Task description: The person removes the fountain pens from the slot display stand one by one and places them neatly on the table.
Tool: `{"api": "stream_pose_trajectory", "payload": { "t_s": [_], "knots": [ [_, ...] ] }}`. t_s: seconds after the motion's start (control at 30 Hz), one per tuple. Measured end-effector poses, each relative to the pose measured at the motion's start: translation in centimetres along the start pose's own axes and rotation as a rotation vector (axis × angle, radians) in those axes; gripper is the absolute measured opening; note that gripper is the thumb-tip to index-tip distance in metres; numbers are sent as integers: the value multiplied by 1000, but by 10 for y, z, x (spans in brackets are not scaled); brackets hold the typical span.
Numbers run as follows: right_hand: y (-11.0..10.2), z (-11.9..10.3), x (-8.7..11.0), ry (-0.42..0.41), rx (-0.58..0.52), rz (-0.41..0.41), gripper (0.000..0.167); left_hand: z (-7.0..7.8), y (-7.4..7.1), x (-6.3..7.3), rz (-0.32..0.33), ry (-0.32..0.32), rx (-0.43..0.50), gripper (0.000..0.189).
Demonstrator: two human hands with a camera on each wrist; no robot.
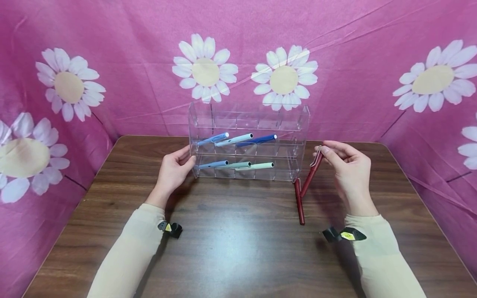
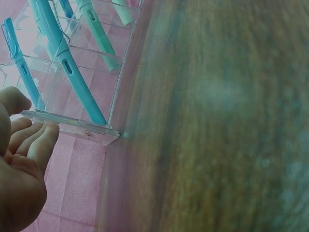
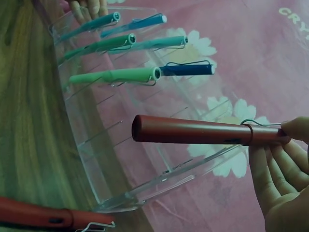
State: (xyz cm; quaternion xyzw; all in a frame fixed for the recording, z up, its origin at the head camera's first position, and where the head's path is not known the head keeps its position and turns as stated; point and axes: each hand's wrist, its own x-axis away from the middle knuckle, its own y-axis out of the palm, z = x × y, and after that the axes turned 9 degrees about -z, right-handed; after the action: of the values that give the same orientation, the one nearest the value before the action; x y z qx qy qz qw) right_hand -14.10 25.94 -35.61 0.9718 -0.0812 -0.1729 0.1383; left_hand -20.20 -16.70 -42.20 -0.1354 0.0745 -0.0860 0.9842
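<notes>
A clear tiered pen rack [image 1: 246,155] stands upright at the back of the table, with several capped pens lying across its two lower tiers. My left hand [image 1: 174,171] pinches the rack's left side panel, thumb on one face and fingers on the other in the left wrist view. Off the rack's right end, my right hand [image 1: 350,169] holds a dark red pen [image 3: 193,130] by its capped, clipped end, between thumb and fingers. The barrel slants down toward the table. A second dark red pen [image 1: 299,205] lies on the wood by the rack's front right corner.
On the middle tier lie a blue pen [image 1: 213,139], a light blue pen [image 1: 234,140] and a dark blue pen [image 1: 258,140]. Below them are a blue [image 1: 214,164] and two green pens. A pink flowered cloth [image 1: 246,25] hangs behind the wooden table [image 1: 223,256].
</notes>
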Motion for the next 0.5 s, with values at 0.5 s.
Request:
{"api": "stream_pose_trajectory", "payload": {
  "t_s": [0.5],
  "knots": [
    [-21, 19, 9, 93, 100, -1, 12, 0, 0, 1, -5, -22, 1, 46]
  ]
}}
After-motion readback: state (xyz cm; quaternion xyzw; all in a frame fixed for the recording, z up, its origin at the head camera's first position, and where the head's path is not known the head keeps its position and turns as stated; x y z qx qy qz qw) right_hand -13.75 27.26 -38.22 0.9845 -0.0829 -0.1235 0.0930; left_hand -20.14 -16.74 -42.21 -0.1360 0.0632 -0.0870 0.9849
